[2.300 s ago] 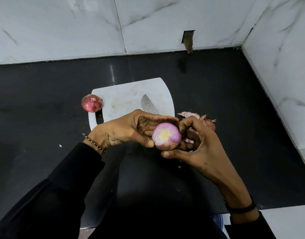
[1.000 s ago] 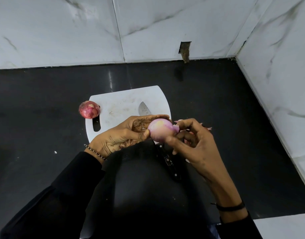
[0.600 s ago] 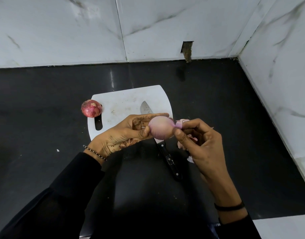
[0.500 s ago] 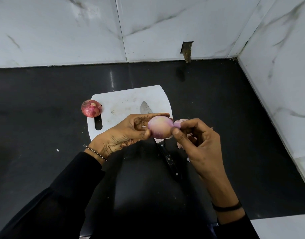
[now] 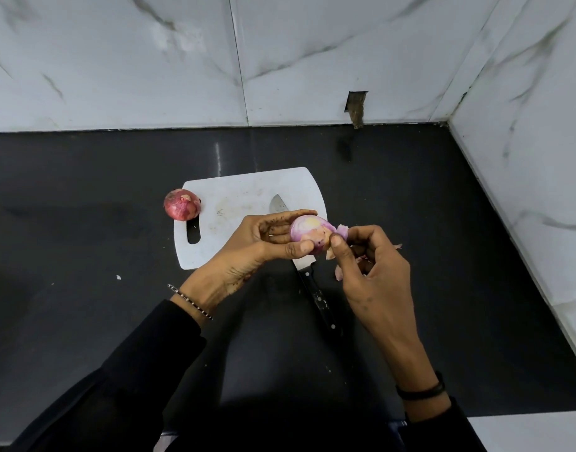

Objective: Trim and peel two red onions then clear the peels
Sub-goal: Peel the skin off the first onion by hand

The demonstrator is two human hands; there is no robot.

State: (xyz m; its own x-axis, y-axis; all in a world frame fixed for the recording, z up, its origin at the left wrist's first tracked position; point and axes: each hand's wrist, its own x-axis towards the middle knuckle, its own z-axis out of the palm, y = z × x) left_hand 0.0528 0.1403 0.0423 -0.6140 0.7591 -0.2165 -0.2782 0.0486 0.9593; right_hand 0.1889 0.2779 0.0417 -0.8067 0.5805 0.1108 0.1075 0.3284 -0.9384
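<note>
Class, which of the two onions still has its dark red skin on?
The onion lying by the cutting board's left edge; the held onion, in the left hand, shows pale peeled flesh.

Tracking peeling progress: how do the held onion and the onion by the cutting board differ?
The pale pink onion is nearly peeled; the dark red onion wears its papery skin. The pale one is gripped by the left hand, right hand pinching its peel; the dark one lies untouched by the white cutting board. Both are round.
</note>
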